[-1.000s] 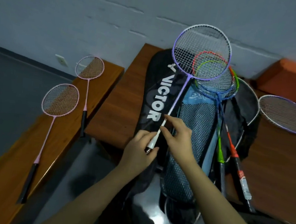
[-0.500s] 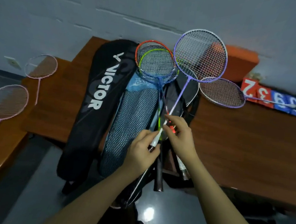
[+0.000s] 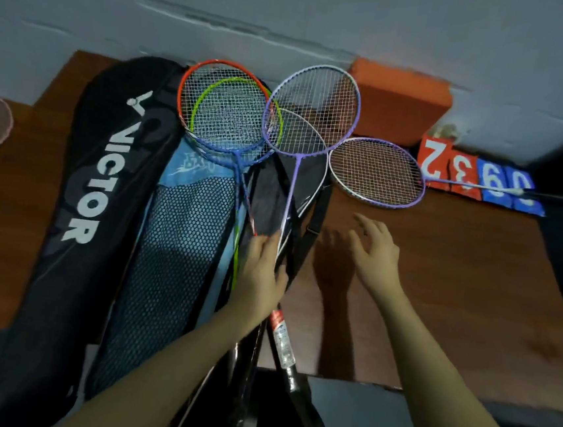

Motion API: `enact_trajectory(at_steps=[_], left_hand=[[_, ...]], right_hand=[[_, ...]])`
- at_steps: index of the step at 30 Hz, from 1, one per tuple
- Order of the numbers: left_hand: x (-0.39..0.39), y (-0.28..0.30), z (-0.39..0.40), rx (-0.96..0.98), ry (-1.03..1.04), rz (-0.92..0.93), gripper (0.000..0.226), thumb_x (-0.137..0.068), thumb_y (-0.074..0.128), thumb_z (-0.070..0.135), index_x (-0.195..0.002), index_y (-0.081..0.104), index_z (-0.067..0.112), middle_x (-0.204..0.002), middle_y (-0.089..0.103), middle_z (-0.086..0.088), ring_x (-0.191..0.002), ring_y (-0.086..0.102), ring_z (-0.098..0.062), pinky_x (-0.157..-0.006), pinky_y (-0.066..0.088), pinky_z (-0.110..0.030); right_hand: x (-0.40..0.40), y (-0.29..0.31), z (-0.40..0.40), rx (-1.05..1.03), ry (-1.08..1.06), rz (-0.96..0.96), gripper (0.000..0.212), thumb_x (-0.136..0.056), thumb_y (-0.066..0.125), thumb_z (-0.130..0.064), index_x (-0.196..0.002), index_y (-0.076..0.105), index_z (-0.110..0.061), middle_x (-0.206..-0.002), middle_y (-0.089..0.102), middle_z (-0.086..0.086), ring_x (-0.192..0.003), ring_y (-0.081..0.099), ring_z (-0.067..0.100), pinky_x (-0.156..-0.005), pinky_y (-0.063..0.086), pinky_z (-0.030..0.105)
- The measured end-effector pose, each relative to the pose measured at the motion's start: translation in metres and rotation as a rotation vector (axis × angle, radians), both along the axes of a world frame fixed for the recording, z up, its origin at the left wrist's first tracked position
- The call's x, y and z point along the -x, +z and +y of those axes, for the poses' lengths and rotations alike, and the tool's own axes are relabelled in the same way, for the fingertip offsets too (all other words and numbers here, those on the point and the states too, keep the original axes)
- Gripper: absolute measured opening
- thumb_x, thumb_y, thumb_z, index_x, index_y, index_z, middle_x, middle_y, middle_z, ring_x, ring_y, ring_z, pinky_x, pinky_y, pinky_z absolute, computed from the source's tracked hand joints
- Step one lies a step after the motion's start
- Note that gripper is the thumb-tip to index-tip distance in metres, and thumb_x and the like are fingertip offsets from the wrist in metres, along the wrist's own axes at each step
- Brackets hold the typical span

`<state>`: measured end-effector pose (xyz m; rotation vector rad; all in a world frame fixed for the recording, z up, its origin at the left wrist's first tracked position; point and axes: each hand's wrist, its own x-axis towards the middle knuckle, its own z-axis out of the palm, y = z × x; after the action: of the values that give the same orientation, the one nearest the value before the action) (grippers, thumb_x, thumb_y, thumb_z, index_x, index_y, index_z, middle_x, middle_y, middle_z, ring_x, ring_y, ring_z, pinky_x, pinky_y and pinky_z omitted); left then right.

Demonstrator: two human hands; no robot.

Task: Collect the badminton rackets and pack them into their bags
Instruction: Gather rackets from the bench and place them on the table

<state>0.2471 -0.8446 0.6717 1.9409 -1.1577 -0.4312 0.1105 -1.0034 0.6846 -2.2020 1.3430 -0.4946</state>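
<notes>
The left hand (image 3: 262, 273) rests on the handles of the rackets gathered on the dark bags, while the right hand (image 3: 374, 248), open and empty, reaches over the brown wooden table (image 3: 455, 281) toward the far purple-framed racket (image 3: 377, 171) (probably collected next).

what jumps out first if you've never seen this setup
A fan of overlapping racket heads, orange, green and purple, lies over the bags at the table's back. Left of them the black VICTOR bag stretches lengthwise. The left hand rests on the shafts; the right hand hovers open.
</notes>
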Motion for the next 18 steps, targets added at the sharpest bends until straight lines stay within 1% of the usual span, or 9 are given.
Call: enact_trajectory(at_steps=[1, 3, 4, 6, 8, 11, 13, 15, 18], left_hand=[[0.001, -0.005, -0.011, -0.057, -0.015, -0.068, 0.061, -0.071, 0.067, 0.0, -0.129, 0.047, 0.001, -0.113, 0.051, -0.016, -0.1, 0.055, -0.029, -0.089, 0.043, -0.03], [0.004, -0.014, -0.03, -0.221, -0.028, -0.238, 0.066, -0.059, 0.077, 0.006, -0.12, 0.055, -0.001, -0.114, 0.056, -0.018, -0.097, 0.058, -0.037, -0.079, 0.048, -0.041], [0.004, -0.019, -0.039, -0.275, -0.035, -0.3, 0.067, -0.058, 0.078, 0.011, -0.119, 0.055, -0.001, -0.118, 0.056, -0.019, -0.099, 0.057, -0.038, -0.079, 0.049, -0.044], [0.003, -0.025, -0.052, -0.377, -0.038, -0.323, 0.064, -0.071, 0.072, 0.02, -0.127, 0.048, 0.0, -0.131, 0.048, -0.018, -0.113, 0.05, -0.038, -0.09, 0.045, -0.046], [0.004, -0.032, -0.06, -0.458, 0.009, -0.333, 0.061, -0.084, 0.059, 0.03, -0.136, 0.038, 0.006, -0.14, 0.038, -0.013, -0.125, 0.04, -0.034, -0.099, 0.037, -0.046], [0.008, -0.034, -0.071, -0.466, 0.034, -0.443, 0.06, -0.084, 0.046, 0.045, -0.133, 0.044, 0.01, -0.137, 0.044, -0.014, -0.122, 0.042, -0.035, -0.095, 0.04, -0.051], [0.011, -0.034, -0.082, -0.428, 0.02, -0.49, 0.061, -0.083, 0.039, 0.049, -0.131, 0.048, 0.013, -0.137, 0.047, -0.013, -0.124, 0.04, -0.032, -0.094, 0.041, -0.051], [0.015, -0.032, -0.097, -0.391, -0.045, -0.468, 0.06, -0.084, 0.035, 0.05, -0.133, 0.046, 0.017, -0.139, 0.044, -0.01, -0.127, 0.037, -0.029, -0.097, 0.038, -0.051], [0.023, -0.032, -0.12, -0.408, -0.189, -0.36, 0.058, -0.089, 0.034, 0.047, -0.14, 0.035, 0.02, -0.148, 0.032, -0.009, -0.134, 0.029, -0.027, -0.105, 0.024, -0.045]], right_hand=[[0.001, -0.003, -0.011, -0.006, 0.002, 0.049, 0.038, -0.092, 0.054, -0.024, -0.129, 0.053, -0.018, -0.127, 0.053, 0.007, -0.117, 0.05, 0.029, -0.097, 0.038, 0.047], [0.003, -0.012, -0.035, -0.03, 0.011, 0.15, 0.044, -0.092, 0.053, -0.028, -0.135, 0.047, -0.02, -0.137, 0.046, 0.008, -0.123, 0.044, 0.031, -0.101, 0.032, 0.047], [0.005, -0.017, -0.047, -0.046, 0.021, 0.204, 0.047, -0.092, 0.051, -0.03, -0.137, 0.043, -0.022, -0.142, 0.041, 0.007, -0.127, 0.04, 0.031, -0.102, 0.028, 0.048], [0.008, -0.028, -0.07, -0.057, 0.056, 0.309, 0.052, -0.092, 0.05, -0.036, -0.141, 0.036, -0.027, -0.15, 0.031, 0.004, -0.135, 0.03, 0.03, -0.106, 0.021, 0.05], [0.013, -0.04, -0.092, -0.032, 0.099, 0.396, 0.057, -0.092, 0.049, -0.04, -0.144, 0.029, -0.029, -0.155, 0.021, 0.005, -0.14, 0.021, 0.029, -0.109, 0.016, 0.051], [0.017, -0.056, -0.115, 0.013, 0.158, 0.495, 0.062, -0.092, 0.046, -0.045, -0.147, 0.022, -0.03, -0.156, 0.015, 0.008, -0.143, 0.011, 0.031, -0.112, 0.008, 0.049], [0.016, -0.064, -0.118, 0.047, 0.18, 0.521, 0.061, -0.092, 0.047, -0.045, -0.146, 0.025, -0.027, -0.154, 0.021, 0.011, -0.141, 0.013, 0.033, -0.112, 0.008, 0.05], [0.015, -0.066, -0.114, 0.061, 0.173, 0.508, 0.058, -0.092, 0.048, -0.043, -0.144, 0.031, -0.025, -0.149, 0.03, 0.012, -0.137, 0.021, 0.033, -0.109, 0.012, 0.051], [0.019, -0.061, -0.107, 0.062, 0.144, 0.472, 0.051, -0.091, 0.051, -0.038, -0.138, 0.041, -0.024, -0.138, 0.041, 0.011, -0.128, 0.033, 0.033, -0.103, 0.019, 0.049]])
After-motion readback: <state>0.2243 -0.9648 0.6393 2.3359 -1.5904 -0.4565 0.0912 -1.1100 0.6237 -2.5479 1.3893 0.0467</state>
